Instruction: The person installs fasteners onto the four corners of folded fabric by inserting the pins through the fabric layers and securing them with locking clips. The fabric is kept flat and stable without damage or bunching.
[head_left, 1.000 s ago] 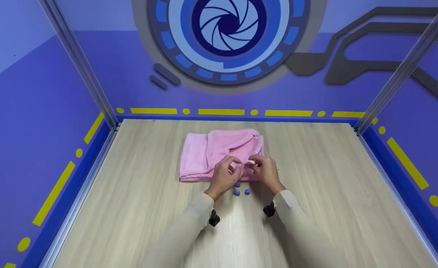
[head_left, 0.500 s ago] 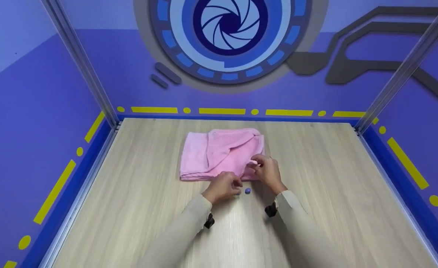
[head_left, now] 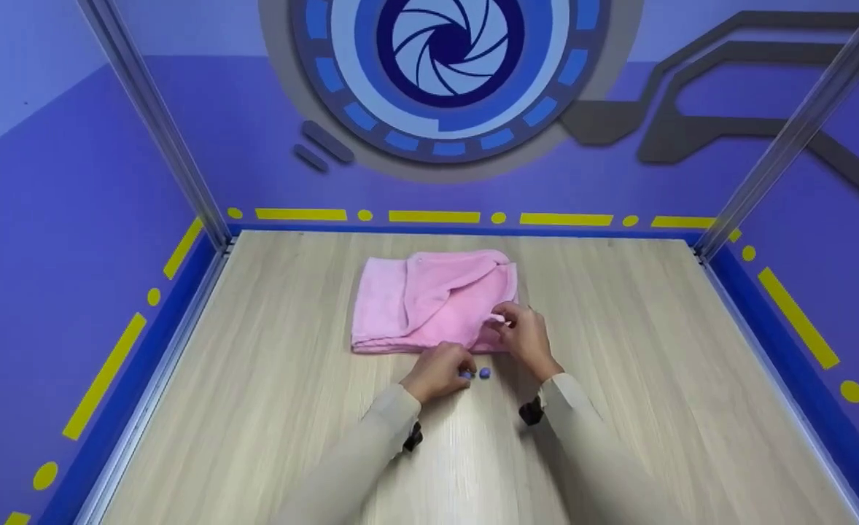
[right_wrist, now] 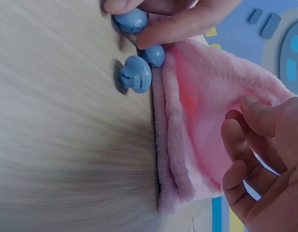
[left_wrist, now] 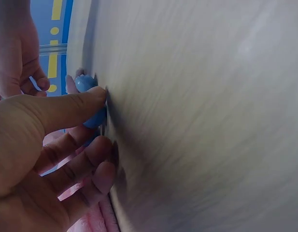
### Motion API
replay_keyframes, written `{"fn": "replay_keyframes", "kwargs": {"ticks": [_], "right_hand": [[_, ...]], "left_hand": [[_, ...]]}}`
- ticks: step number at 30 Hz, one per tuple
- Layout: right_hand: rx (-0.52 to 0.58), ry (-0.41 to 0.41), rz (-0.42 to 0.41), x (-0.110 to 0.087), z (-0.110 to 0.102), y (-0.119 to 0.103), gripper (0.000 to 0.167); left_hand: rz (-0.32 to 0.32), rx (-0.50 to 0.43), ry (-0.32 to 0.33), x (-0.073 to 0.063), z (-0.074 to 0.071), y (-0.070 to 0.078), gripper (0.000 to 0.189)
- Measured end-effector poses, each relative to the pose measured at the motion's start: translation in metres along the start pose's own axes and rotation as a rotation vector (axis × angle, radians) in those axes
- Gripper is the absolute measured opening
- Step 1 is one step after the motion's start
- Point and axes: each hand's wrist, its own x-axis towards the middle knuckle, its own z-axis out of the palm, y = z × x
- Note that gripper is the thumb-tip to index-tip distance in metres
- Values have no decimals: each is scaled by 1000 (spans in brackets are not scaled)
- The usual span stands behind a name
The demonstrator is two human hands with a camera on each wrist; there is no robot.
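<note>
Lying between left fingertips (right_wrist: 146, 39), knob (right_wrist: 131, 21) (blue)

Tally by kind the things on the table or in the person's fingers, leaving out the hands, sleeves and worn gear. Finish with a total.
Blue knobs: 3
Pink cloth: 1
Total: 4

Wrist views, close, seemingly share cloth (right_wrist: 202, 106).
</note>
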Motion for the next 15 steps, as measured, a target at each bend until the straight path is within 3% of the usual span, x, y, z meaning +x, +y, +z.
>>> {"fn": "replay_keyframes", "kwargs": {"ticks": [7, 15], "right_hand": [[4, -16, 4, 0, 1, 1, 11], [12, -22, -21, 1, 2, 3, 13]], "left_hand": [[-12, -48, 20, 0, 2, -1, 11], [-59, -322, 98, 2, -9, -4, 15]]}}
